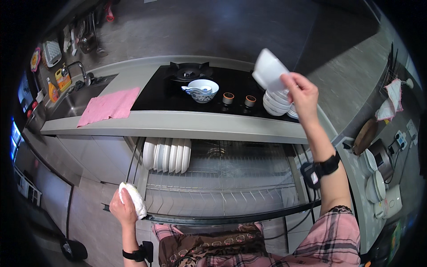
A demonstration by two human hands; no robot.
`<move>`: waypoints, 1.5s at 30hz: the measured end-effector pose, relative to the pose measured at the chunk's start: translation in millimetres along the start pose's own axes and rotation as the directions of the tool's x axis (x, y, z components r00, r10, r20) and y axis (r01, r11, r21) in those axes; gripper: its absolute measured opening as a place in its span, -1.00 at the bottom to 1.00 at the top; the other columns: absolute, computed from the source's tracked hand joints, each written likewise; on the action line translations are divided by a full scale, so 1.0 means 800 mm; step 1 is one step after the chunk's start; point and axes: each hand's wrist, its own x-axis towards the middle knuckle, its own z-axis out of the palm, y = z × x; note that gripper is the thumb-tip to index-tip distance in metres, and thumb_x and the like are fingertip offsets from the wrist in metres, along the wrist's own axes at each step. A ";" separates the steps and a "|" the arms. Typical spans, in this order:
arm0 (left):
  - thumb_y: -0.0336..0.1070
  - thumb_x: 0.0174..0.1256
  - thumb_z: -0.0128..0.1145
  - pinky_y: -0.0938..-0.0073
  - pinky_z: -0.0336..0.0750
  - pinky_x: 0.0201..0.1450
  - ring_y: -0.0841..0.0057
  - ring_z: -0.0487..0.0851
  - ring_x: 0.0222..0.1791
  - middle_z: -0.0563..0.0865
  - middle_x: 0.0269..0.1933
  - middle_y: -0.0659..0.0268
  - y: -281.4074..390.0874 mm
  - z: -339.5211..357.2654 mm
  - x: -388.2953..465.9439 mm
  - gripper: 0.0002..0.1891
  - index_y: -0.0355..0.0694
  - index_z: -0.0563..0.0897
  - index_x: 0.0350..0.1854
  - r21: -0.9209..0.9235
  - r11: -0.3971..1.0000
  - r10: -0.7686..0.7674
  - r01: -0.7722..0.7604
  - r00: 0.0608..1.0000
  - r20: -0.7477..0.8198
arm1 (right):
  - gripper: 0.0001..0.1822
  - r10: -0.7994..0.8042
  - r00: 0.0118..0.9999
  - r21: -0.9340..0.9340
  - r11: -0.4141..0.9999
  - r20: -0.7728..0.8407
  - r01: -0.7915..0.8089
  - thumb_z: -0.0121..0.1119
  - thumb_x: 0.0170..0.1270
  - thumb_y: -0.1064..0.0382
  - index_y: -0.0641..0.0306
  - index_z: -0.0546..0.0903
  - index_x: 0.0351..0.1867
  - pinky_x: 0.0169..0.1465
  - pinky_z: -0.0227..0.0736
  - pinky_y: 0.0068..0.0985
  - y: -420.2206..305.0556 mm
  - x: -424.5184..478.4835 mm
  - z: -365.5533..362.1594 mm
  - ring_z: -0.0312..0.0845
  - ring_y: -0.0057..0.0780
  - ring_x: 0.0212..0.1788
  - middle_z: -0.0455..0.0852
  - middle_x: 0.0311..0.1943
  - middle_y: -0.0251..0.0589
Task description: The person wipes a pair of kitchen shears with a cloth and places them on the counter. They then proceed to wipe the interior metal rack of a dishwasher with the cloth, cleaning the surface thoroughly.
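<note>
My right hand (302, 95) grips a white dish (269, 70), tilted and somewhat blurred, above a stack of white bowls (276, 102) on the right of the black gas hob (150, 96). A folded white cloth (134, 200) is held in my left hand (124, 206), at the left front corner of a pulled-out wire-rack drawer (222, 190). White plates (167, 155) stand upright in a row at the drawer's back left. On the hob, a blue-patterned bowl (202, 97) holds ceramic spoons (200, 89).
A pink cloth (108, 105) lies between the hob and the steel sink (75, 103). Two control knobs (228, 98) rise from the hob. White bowls (375, 187) stand on the right counter near a round wooden board (365, 136). A cable (302, 223) hangs from my right wrist.
</note>
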 end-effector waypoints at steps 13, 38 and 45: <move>-0.26 0.39 -0.04 0.17 0.35 -0.47 -0.03 0.51 -0.53 0.56 -0.53 -0.03 -0.011 0.001 -0.002 -0.69 -0.38 0.55 -0.47 0.055 0.998 0.013 -0.012 1.000 -0.010 | -0.59 -0.001 0.983 -0.710 0.692 -0.182 -0.131 0.22 0.12 -0.22 0.01 0.76 -0.23 -0.22 0.49 -0.32 0.151 0.058 -0.058 0.68 -0.16 -0.29 0.74 -0.40 -0.16; -0.05 0.40 -0.04 0.16 0.36 -0.44 -0.03 0.52 -0.52 0.57 -0.56 -0.02 -0.001 -0.004 0.001 -0.57 -0.32 0.57 -0.53 0.182 0.980 -0.097 0.079 0.991 0.087 | -0.48 0.293 0.108 -0.292 0.956 0.950 -0.024 0.11 0.33 -0.11 0.13 0.51 0.20 0.12 0.49 -0.34 0.006 -0.283 -0.031 0.59 -0.09 0.06 0.63 0.08 -0.03; 0.07 0.39 -0.08 0.11 0.39 -0.36 -0.07 0.56 -0.43 0.59 -0.53 -0.04 0.001 -0.011 -0.001 -0.50 -0.29 0.61 -0.49 0.315 0.947 -0.124 0.058 0.974 0.191 | -0.67 0.380 0.356 -0.392 0.919 0.854 -0.040 0.03 0.36 -0.01 0.13 0.67 -0.11 -0.15 0.51 -0.16 0.001 -0.331 -0.032 0.62 0.06 -0.29 0.70 -0.38 0.06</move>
